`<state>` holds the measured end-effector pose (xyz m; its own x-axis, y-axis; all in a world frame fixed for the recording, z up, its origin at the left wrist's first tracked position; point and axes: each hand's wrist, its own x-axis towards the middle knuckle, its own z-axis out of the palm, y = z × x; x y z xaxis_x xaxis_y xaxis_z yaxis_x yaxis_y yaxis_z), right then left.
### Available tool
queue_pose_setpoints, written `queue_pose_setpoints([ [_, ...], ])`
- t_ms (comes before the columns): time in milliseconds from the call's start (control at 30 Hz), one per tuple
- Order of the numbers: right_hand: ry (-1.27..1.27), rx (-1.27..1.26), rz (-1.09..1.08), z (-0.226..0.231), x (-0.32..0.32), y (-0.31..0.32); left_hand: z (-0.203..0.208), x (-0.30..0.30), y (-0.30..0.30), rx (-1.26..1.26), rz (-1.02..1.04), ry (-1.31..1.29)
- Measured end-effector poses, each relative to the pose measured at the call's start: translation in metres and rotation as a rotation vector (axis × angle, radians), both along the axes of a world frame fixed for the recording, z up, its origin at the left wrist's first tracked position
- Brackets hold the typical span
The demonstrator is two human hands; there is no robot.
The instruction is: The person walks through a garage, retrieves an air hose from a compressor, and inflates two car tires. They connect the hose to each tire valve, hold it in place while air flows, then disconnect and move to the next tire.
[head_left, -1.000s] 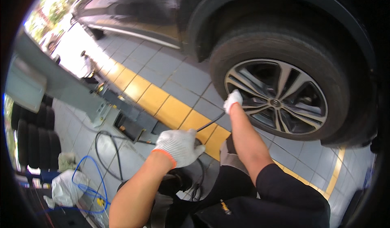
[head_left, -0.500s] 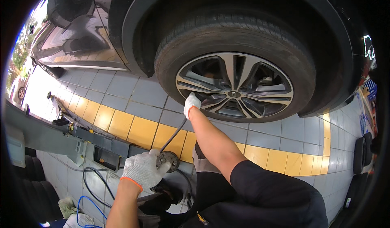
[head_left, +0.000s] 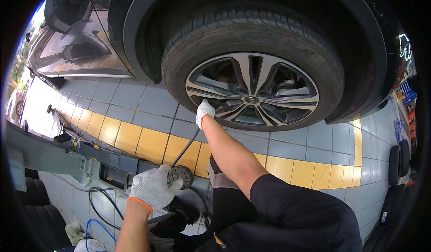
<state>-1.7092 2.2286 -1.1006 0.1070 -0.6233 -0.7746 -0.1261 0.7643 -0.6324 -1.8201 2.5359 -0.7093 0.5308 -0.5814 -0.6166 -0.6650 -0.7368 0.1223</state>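
A dark car's wheel (head_left: 251,100), with a two-tone spoked rim and black tire (head_left: 188,54), fills the upper middle. My right hand (head_left: 205,113), in a white knit glove with an orange cuff, reaches to the rim's lower left edge. It is closed on the end of a black hose (head_left: 185,149); its fingertips and the hose end are hidden there. Lower left, my gloved left hand (head_left: 155,188) is closed where the hose reaches it, beside a round metal lift pad (head_left: 183,176). The glove covers most of its grip.
A grey lift arm (head_left: 112,157) runs in from the left, with hose loops (head_left: 96,202) and a blue hose (head_left: 88,229) below it. Yellow tiles (head_left: 148,145) cross the grey tiled floor. Tires stand at the lower left and right edge (head_left: 395,164). The car's wheel arch overhangs the tire.
The whole view has shifted slightly, so the wheel and both hands appear a little farther left. Both hands keep their places at the rim and by the lift pad.
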Motion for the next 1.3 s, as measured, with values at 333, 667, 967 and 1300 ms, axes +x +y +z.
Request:
queue_pose_setpoints([
  [333,-0.036,-0.007,-0.017,0.029,-0.008,0.007,-0.001,0.001,-0.002,0.030,-0.052,-0.010],
  [667,-0.012,-0.070,-0.001,0.025,-0.006,0.007,0.002,0.000,-0.009,0.016,-0.018,0.026],
  [967,0.014,-0.038,-0.011,0.030,-0.008,0.009,0.002,-0.001,-0.009,-0.002,-0.035,0.034],
  [1300,0.036,-0.014,0.051,0.006,-0.002,0.000,-0.003,-0.002,-0.007,-0.015,-0.050,0.041],
])
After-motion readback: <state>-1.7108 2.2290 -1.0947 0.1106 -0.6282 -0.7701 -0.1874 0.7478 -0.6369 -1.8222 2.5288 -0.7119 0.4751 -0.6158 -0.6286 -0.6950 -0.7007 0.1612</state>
